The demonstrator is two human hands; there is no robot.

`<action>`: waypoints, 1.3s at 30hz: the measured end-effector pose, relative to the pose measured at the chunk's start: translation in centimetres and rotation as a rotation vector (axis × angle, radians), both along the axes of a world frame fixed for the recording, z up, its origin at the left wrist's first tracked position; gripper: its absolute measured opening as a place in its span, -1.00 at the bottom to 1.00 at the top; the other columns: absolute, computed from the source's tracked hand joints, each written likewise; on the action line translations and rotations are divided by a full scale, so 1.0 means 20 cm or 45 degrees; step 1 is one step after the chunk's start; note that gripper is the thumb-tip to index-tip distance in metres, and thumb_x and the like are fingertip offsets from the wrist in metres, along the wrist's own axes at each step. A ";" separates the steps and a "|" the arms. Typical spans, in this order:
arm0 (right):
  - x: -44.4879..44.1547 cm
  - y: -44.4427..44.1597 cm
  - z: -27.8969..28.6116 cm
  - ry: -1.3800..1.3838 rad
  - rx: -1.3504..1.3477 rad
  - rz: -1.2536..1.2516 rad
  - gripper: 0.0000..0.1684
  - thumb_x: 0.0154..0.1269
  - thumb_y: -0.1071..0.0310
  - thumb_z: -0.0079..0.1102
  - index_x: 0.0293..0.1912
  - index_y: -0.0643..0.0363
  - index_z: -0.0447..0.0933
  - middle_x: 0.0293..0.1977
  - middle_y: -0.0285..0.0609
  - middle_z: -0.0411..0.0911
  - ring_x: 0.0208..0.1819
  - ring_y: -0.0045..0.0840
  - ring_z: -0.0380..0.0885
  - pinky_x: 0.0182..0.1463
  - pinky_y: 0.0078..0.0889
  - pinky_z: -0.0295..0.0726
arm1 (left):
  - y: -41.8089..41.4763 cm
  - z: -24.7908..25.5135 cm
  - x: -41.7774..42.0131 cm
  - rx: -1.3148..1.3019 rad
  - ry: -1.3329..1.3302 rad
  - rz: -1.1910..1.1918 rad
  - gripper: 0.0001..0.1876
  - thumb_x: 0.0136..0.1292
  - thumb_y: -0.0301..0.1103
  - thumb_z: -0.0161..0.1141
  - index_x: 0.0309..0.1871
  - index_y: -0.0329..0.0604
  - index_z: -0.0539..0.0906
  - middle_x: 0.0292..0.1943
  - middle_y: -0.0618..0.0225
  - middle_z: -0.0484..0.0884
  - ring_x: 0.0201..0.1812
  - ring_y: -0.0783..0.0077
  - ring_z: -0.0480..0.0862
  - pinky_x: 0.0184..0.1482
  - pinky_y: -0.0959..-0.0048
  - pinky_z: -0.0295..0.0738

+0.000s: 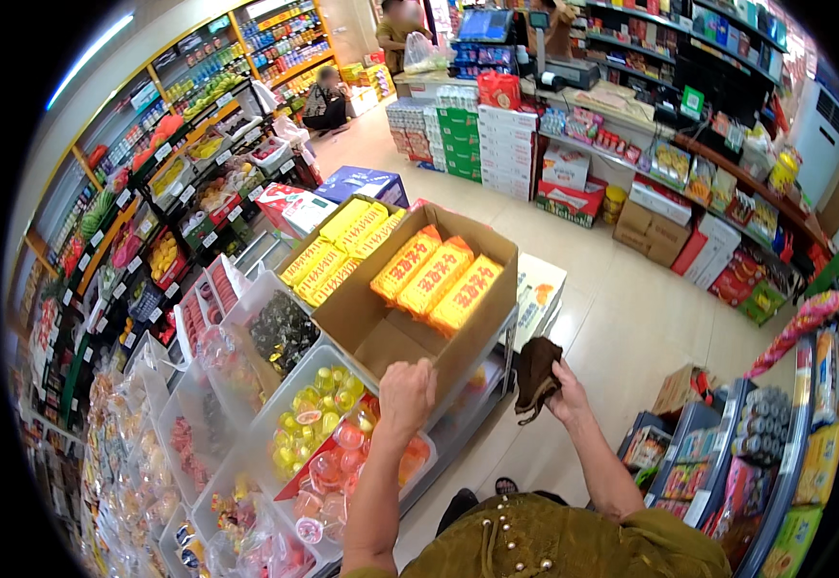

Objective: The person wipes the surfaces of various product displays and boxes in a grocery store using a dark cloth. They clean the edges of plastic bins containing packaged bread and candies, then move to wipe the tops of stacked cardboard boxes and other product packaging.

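My right hand (570,390) holds a crumpled dark brown cloth (537,372) over the aisle, to the right of the display. With its fingers curled, my left hand (406,394) is at the near corner of an open cardboard box (383,347). Whether it grips the box's rim is hidden. Inside that box, three orange-and-yellow snack packets (434,278) lie side by side towards the far end. Its near part shows bare cardboard. Yellow packets (344,249) fill another carton just beyond. Below my left forearm are clear bins of yellow jelly cups (318,415) and pink-orange jelly cups (333,477).
Bins of wrapped sweets (282,329) and produce shelves (210,173) line the left. A shop counter (593,101) stands ahead, with stacked drink cartons (459,144) before it. A low goods rack (708,448) is at right. A person (325,101) sits low near the far shelves.
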State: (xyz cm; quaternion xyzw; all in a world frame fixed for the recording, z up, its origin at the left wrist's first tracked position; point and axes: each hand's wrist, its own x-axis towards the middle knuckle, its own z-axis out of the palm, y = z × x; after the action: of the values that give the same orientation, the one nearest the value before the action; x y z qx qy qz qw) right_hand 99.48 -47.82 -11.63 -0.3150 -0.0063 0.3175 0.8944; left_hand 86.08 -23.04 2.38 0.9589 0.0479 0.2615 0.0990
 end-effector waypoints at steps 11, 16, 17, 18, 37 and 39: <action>0.51 -0.06 0.15 -0.384 -0.137 -0.119 -0.44 0.44 0.32 -0.05 0.36 0.15 0.16 0.25 -0.14 0.37 0.23 -0.35 0.41 0.30 -0.21 0.43 | -0.02 0.03 0.01 0.046 0.018 -0.048 -0.81 0.13 -0.39 0.19 -0.54 -0.11 0.42 -0.62 0.25 0.46 -0.44 0.22 0.47 -0.21 0.29 0.40; 0.86 0.12 0.30 -0.486 -0.110 -0.075 -0.44 0.44 0.31 -0.07 0.37 0.17 0.14 0.24 -0.13 0.38 0.25 -0.34 0.40 0.32 -0.19 0.41 | -0.05 0.10 0.03 -0.049 0.124 -0.015 -0.87 0.11 -0.35 0.23 -0.33 -0.13 0.52 -0.42 0.24 0.50 -0.26 0.21 0.52 -0.03 0.24 0.41; 0.93 0.17 0.29 -0.523 -0.161 0.005 -0.44 0.43 0.32 -0.05 0.36 0.19 0.17 0.23 -0.15 0.38 0.27 -0.36 0.37 0.34 -0.22 0.36 | -0.06 0.12 0.04 -0.079 0.142 -0.004 -0.84 0.11 -0.33 0.24 -0.27 -0.13 0.54 -0.37 0.23 0.51 -0.21 0.20 0.53 0.01 0.23 0.40; 0.96 0.27 0.33 -0.580 -0.179 0.072 -0.45 0.41 0.33 -0.03 0.34 0.20 0.21 0.20 -0.16 0.41 0.24 -0.41 0.39 0.33 -0.29 0.36 | -0.06 0.11 0.04 -0.106 0.134 0.011 -0.60 -0.01 -0.30 0.35 -0.08 -0.21 0.55 -0.14 0.17 0.52 -0.07 0.09 0.52 0.01 0.16 0.41; 1.23 0.53 0.32 -1.043 -0.337 0.868 -0.35 0.39 0.43 -0.05 0.40 0.19 0.05 0.36 -0.11 0.14 0.40 -0.45 0.12 0.44 -0.39 0.06 | -0.24 0.15 0.61 -0.058 0.104 1.112 -0.28 0.15 -0.04 0.26 0.35 -0.13 0.33 0.29 -0.13 0.29 0.32 -0.21 0.25 0.31 -0.05 0.18; 1.24 0.56 0.32 -1.199 -0.457 0.778 -0.34 0.34 0.45 -0.02 0.39 0.16 0.10 0.35 -0.09 0.16 0.39 -0.43 0.14 0.42 -0.40 0.08 | -0.25 0.17 0.64 -0.057 0.144 1.152 -0.25 0.12 -0.04 0.29 0.36 -0.09 0.32 0.29 -0.14 0.29 0.31 -0.21 0.25 0.31 -0.05 0.19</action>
State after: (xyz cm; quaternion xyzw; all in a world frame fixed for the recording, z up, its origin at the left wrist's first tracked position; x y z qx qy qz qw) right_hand 124.37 -36.70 -5.25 -0.5525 -0.4395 0.3829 0.5958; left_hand 98.94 -27.98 5.73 0.8520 0.4729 0.2245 -0.0074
